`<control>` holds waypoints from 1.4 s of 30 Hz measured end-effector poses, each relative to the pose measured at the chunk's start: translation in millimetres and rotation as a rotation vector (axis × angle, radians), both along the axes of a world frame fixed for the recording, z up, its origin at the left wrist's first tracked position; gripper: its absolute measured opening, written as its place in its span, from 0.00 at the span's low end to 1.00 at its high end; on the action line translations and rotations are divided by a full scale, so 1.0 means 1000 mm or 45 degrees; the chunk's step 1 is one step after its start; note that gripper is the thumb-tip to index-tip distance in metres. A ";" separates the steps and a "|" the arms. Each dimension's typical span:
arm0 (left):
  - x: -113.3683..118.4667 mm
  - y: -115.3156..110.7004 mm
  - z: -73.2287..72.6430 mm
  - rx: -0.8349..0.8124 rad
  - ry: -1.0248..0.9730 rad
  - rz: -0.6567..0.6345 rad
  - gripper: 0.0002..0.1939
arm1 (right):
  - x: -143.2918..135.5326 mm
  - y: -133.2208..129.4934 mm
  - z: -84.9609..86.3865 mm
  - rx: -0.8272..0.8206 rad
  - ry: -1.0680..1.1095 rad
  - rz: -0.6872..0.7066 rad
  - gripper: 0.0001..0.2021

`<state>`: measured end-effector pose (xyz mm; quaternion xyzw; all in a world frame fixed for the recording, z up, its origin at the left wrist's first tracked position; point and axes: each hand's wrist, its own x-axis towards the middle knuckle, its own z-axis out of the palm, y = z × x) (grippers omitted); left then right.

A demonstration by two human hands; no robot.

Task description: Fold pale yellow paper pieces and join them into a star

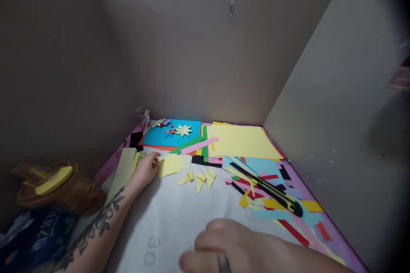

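My left hand (147, 169) reaches to the left side of the white work surface (166, 222), its fingertips at the edge of a pale yellow paper square (169, 165). Its fingers are bent together, and what they grip, if anything, is too small to make out. Blurred in the foreground, my right hand (221, 245) has its fingers curled; nothing can be made out in it. Between and beyond the hands lie three small folded yellow pieces (201, 180). Left of my left hand are long pale paper strips (123, 168).
A blue sheet (160, 138) at the back holds folded paper stars (183, 130), beside yellow sheets (243, 140). On the right, a black and yellow cutter (272, 192) lies among coloured scraps. A brown container (77, 194) and a blue packet (38, 239) stand left. Grey walls surround the surface.
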<state>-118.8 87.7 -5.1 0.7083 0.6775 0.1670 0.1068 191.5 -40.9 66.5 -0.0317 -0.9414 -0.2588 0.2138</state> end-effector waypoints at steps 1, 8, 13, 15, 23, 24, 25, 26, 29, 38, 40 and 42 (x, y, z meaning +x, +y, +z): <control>0.002 -0.003 0.001 0.026 0.023 -0.031 0.17 | -0.004 0.009 0.001 -0.274 -0.032 -0.007 0.11; 0.014 -0.009 0.016 -0.108 0.182 -0.409 0.18 | -0.003 0.030 -0.063 -1.005 0.013 -0.238 0.06; 0.023 -0.002 0.023 -0.152 0.390 -0.485 0.10 | 0.002 0.037 -0.077 -1.091 0.065 -0.241 0.04; 0.027 -0.003 0.020 -0.145 0.475 -0.517 0.08 | 0.003 0.039 -0.076 -1.111 0.073 -0.249 0.04; 0.026 0.005 0.014 -0.198 0.421 -0.461 0.12 | 0.004 0.039 -0.081 -1.233 0.099 -0.251 0.05; 0.026 0.010 0.017 -0.266 0.386 -0.429 0.16 | 0.003 0.039 -0.081 -1.238 0.110 -0.251 0.05; 0.026 0.014 0.021 -0.344 0.361 -0.392 0.21 | 0.003 0.039 -0.081 -1.236 0.116 -0.253 0.05; 0.027 0.018 0.023 -0.403 0.347 -0.356 0.25 | 0.002 0.039 -0.081 -1.234 0.116 -0.256 0.05; 0.028 0.021 0.026 -0.445 0.281 -0.302 0.29 | 0.002 0.039 -0.080 -1.229 0.144 -0.247 0.05; 0.026 -0.028 0.033 -0.304 -0.808 -0.139 0.26 | 0.001 0.043 -0.070 -1.444 0.397 -0.242 0.08; 0.047 -0.042 0.037 -0.342 -1.127 -0.084 0.35 | -0.006 0.046 -0.067 -1.656 0.615 -0.328 0.12; 0.074 -0.055 0.032 -0.398 -1.335 -0.066 0.39 | -0.016 0.049 -0.069 -1.888 0.892 -0.490 0.18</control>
